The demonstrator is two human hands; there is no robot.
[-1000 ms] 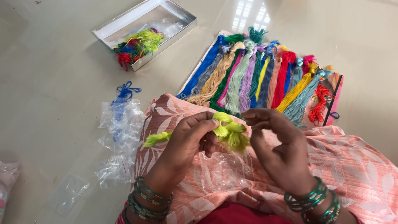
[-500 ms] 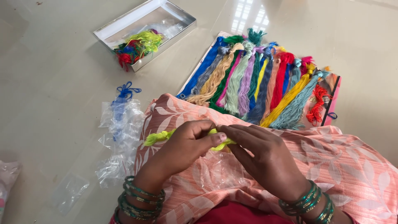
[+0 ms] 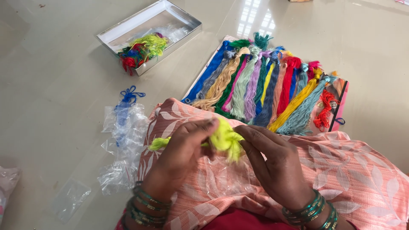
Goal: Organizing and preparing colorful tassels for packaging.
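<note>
A bright lime-yellow thread skein point(image 3: 224, 139) is held over my lap, which is covered by pink leaf-patterned cloth point(image 3: 341, 170). My left hand point(image 3: 181, 155) pinches the skein from the left, and one loose end sticks out past the thumb side. My right hand point(image 3: 275, 164) grips the bunched knot of the same skein from the right. Both wrists carry green bangles. A clear plastic sleeve lies on the cloth under my hands.
Ahead lies a board of several coloured thread skeins point(image 3: 264, 87) in a row. A shallow white box point(image 3: 149, 34) at the far left holds tangled threads. Crumpled clear bags point(image 3: 123, 140) with a blue thread lie on the tiled floor at my left.
The skein was bunched a second ago, was then pulled thin and mostly covered by my fingers, and now shows as a bunched knot between both hands again.
</note>
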